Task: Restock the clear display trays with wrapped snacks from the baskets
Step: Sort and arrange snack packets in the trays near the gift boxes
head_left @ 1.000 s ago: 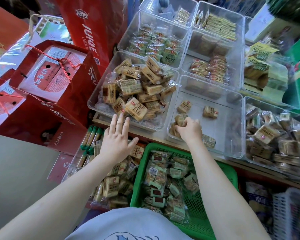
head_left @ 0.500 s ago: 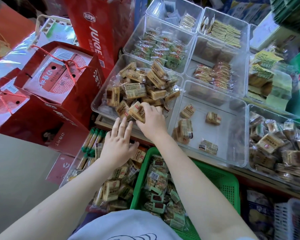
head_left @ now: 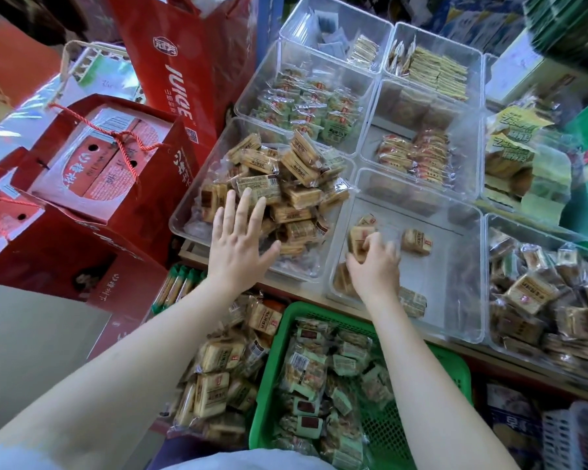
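Observation:
A clear tray (head_left: pixel 190 228) at centre left is heaped with brown wrapped snacks (head_left: pixel 286 184). My left hand (head_left: pixel 238 239) lies flat over the near side of that heap, fingers straight and spread. To the right stands a nearly bare clear tray (head_left: pixel 455 286) with a few brown snacks. My right hand (head_left: pixel 374 262) is inside it with curled fingers around a brown wrapped snack (head_left: pixel 358 239). A green basket (head_left: pixel 455 371) of green-wrapped snacks sits below, between my arms. A pile of brown snacks (head_left: pixel 218 385) lies in a container to its left.
More clear trays (head_left: pixel 370 93) of packets fill the back. Another tray (head_left: pixel 540 300) of brown snacks is at the right. Red gift boxes (head_left: pixel 92 184) and a red juice bag (head_left: pixel 184 72) crowd the left. A white basket (head_left: pixel 571 435) sits at bottom right.
My right hand moved from the heaped tray over to the sparse tray with a snack. My left hand rose from the lower pile onto the heaped tray's snacks.

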The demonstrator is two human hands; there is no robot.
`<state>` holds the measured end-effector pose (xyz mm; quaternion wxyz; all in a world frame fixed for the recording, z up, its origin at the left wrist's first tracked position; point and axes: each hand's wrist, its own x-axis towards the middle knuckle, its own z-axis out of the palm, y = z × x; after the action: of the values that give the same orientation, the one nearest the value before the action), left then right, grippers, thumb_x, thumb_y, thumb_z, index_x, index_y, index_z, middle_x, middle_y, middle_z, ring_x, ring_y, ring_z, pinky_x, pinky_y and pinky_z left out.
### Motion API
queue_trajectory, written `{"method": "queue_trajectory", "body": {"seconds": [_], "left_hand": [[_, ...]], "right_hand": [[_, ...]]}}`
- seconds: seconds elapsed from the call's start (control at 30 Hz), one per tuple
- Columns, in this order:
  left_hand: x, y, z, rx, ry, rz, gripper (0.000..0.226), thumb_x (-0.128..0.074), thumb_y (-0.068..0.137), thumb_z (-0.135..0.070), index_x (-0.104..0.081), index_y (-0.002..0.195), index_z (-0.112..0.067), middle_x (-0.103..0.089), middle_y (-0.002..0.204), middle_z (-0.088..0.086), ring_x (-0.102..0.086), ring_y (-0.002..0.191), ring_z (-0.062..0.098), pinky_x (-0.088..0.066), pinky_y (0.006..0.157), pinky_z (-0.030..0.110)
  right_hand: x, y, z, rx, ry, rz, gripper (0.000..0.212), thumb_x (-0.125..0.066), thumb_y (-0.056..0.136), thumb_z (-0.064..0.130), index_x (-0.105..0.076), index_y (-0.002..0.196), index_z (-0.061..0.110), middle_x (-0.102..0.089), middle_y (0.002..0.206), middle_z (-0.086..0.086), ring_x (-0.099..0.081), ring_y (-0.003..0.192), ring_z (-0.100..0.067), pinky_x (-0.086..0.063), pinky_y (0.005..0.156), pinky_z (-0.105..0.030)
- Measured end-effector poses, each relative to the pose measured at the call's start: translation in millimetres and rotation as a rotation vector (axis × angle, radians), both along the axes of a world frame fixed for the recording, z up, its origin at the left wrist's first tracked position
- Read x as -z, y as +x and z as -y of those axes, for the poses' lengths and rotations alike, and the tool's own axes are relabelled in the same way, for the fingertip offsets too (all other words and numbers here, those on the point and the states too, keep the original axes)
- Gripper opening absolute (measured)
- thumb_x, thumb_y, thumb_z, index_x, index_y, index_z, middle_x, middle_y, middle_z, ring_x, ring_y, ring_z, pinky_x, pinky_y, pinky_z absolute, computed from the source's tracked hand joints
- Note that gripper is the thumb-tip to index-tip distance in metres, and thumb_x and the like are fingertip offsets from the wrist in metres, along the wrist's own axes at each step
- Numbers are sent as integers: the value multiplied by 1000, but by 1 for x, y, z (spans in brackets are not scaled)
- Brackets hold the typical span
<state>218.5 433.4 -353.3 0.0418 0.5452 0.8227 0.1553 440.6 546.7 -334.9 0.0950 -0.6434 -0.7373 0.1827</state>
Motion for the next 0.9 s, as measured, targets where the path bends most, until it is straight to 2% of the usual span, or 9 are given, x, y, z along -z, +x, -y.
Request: {"method": "queue_trajectory", "body": {"seconds": [0.1, 0.23, 0.33, 0.47, 0.53, 0.63, 0.73, 0.8, 0.9], "left_hand": [[11, -9, -4, 35, -73, -30, 84, -43, 93, -62, -8, 160, -24, 7, 168, 6, 13, 153, 27, 6, 124, 45], [16, -11, -8, 27, -80, -68, 81, -33, 91, -59, -5, 160, -26, 7, 168, 6, 8, 154, 28, 1, 123, 47], [17, -10, -9, 24, -101, -65, 79, -28, 91, -57, -3, 160, -27, 9, 168, 6, 8, 154, 27, -1, 123, 49], [20, -10, -8, 22, -92, -69, 78, -29, 91, -55, -3, 160, -27, 9, 168, 5, 8, 154, 27, -2, 123, 48], [21, -9, -8, 19, -90, -73, 78, -30, 91, -54, -4, 160, -27, 9, 168, 5, 7, 154, 27, -3, 123, 49], [21, -10, -9, 14, -73, -59, 78, -31, 91, -53, -5, 160, -28, 8, 168, 4, 6, 154, 27, -4, 123, 49], [22, -10, -8, 16, -64, -55, 78, -33, 92, -53, -6, 160, -28, 7, 168, 4, 5, 154, 27, -5, 123, 48], [21, -10, -9, 18, -65, -53, 77, -31, 92, -54, -6, 160, -28, 7, 168, 4, 5, 154, 27, -5, 123, 48], [21, -11, -9, 20, -80, -49, 76, -27, 93, -57, -4, 160, -29, 9, 168, 4, 7, 154, 26, -4, 123, 48]], "right_hand": [[9, -2, -2, 6, -15, 87, 41, -62, 94, 34, -42, 125, 18, -45, 119, -15, -48, 109, -33, -50, 86, -46], [13, 2, -21, 34, -133, 93, 52, -57, 98, 39, -36, 144, 26, -37, 132, -19, -43, 118, -38, -50, 90, -47], [3, -10, -31, 45, -47, 94, 45, -52, 100, 39, -43, 139, 20, -40, 138, -20, -43, 123, -37, -43, 100, -48], [-23, -60, -36, -109, 308, -181, 33, -56, 96, 22, -58, 125, 7, -58, 124, -14, -53, 115, -31, -45, 95, -45], [-35, -90, -42, -202, 348, -295, 31, -56, 96, 21, -58, 122, 5, -62, 118, -12, -55, 112, -28, -47, 94, -43], [-43, -126, -63, -241, 138, -354, 44, -53, 100, 30, -48, 139, 11, -56, 134, -9, -47, 126, -26, -40, 105, -40], [-39, -140, -81, -181, -92, -335, 45, -51, 99, 42, -48, 141, 25, -58, 128, -2, -44, 123, -25, -43, 101, -44], [-38, -140, -83, -158, -90, -345, 42, -55, 98, 42, -52, 137, 26, -58, 124, 0, -43, 124, -25, -42, 96, -40], [-45, -138, -74, -85, -59, -510, 34, -63, 93, 35, -57, 125, 25, -55, 115, 5, -53, 116, -21, -47, 95, -38]]}}
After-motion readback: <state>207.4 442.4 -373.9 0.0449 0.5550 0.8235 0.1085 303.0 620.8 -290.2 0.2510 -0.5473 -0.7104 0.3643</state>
